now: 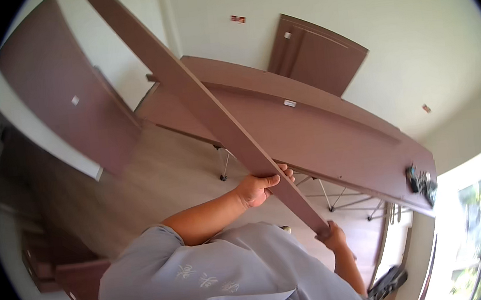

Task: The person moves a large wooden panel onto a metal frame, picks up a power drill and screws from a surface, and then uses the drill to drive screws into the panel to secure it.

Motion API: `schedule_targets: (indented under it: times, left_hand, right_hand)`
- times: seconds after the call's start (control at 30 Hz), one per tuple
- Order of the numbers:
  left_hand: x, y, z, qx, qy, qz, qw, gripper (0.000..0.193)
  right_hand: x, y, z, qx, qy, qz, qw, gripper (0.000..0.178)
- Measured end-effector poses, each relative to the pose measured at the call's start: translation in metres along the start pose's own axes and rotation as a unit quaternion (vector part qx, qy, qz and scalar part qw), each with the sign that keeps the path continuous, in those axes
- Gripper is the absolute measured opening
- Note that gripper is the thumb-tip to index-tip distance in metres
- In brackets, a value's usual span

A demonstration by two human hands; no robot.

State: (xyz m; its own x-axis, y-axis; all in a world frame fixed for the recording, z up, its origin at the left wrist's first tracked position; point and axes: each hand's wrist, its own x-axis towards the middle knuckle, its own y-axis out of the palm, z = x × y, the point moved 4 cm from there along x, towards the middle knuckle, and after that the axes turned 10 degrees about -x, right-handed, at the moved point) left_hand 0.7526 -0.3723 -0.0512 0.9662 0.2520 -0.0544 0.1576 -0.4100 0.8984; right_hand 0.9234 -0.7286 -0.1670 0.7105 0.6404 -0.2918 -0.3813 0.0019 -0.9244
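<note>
A long, narrow reddish-brown board (213, 109) slants across the view, from the top left down to the lower right in front of me. My left hand (262, 187) is wrapped round it below its middle, thumb on the near face and fingers past the far edge. At its lower end my right hand (333, 235) grips the board, with part of the fingers hidden. Behind it, a wide panel of the same colour (309, 137) lies on a stand with thin metal legs, and another long board rests along its far side.
Dark tools (421, 182) lie on the panel's right end. A brown panel (324, 53) leans on the back wall and a tall one (64, 86) on the left. Brown pieces (81, 284) sit at the lower left. A black object (389, 282) is near the bright window.
</note>
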Motion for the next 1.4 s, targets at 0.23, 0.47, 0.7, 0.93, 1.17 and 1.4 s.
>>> schedule_targets:
  times: [0.23,0.47,0.7,0.93,1.17,1.4]
  left_hand:
    - [0.03,-0.076,0.001,-0.212,0.162,-0.197,0.943,0.026]
    - [0.116,-0.14,0.037,-0.149,0.191,-0.353,0.904,0.013]
    - [0.189,-0.142,0.086,-0.101,0.102,-0.416,0.898,0.031]
    - [0.217,-0.133,0.094,-0.058,0.055,-0.48,0.874,0.064]
    - [0.216,-0.147,0.086,-0.064,0.07,-0.502,0.86,0.062]
    - [0.215,-0.162,0.076,-0.069,0.109,-0.52,0.845,0.054]
  right_hand:
    - [0.038,-0.037,-0.078,-0.078,-0.06,-0.028,0.995,0.045]
    - [0.144,-0.103,-0.147,-0.091,-0.2,-0.112,0.969,0.038]
    - [0.227,-0.159,-0.208,-0.162,-0.161,0.012,0.973,0.039]
    - [0.252,-0.178,-0.203,-0.115,-0.216,0.043,0.969,0.04]
    - [0.274,-0.168,-0.2,-0.143,-0.223,0.062,0.962,0.038]
    - [0.278,-0.162,-0.176,-0.158,-0.236,0.064,0.957,0.037]
